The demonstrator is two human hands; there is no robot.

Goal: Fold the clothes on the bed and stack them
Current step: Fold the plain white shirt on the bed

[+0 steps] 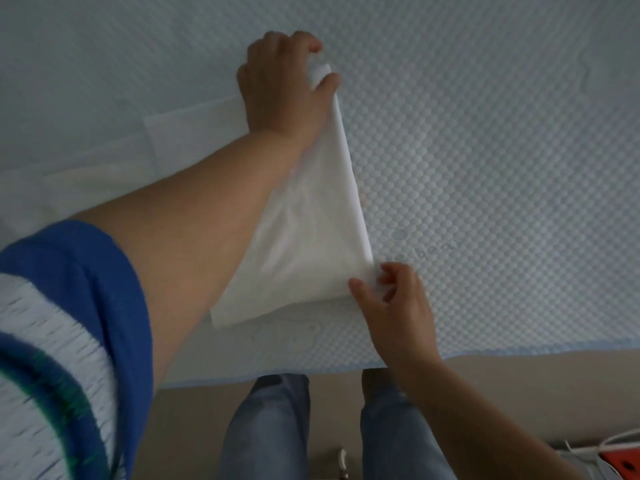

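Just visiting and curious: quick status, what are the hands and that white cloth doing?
Left hand grips white cloth's far corner. Right hand pinches near corner. Cloth lifted, partly folded, over bed. Nothing in the way.

White cables point(604, 441) beside a red object point(625, 463), perhaps a device, on the floor point(502, 382)

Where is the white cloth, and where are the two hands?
white cloth point(304, 244), head view, middle of the lifted fabric.
left hand point(277, 88), head view, back of the hand.
right hand point(398, 306), head view, back of the hand.
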